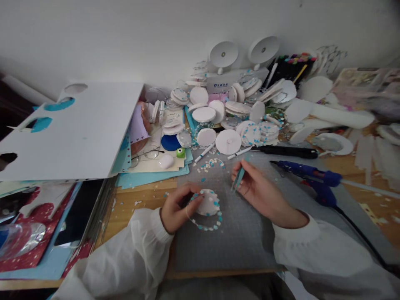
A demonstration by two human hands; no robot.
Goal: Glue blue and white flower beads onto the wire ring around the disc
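My left hand (pixel 179 208) pinches the left side of a white disc (pixel 208 203) edged with small blue and white pieces. A ring (pixel 206 228) dotted with similar blue and white pieces hangs at the near side of the disc, over the grey cutting mat (pixel 228 254). To the right, my right hand (pixel 258 187) is closed on teal tweezers (pixel 238 179), whose tips point down toward the mat. Beyond the two hands, loose small blue and white pieces (pixel 208 164) lie scattered on the mat.
A blue glue gun (pixel 312 177) with its cable lies on the right. Many white discs (pixel 228 141) are piled at the back, with two pens (pixel 204 153) before them. A large white board (pixel 78 133) and papers (pixel 137 179) occupy the left.
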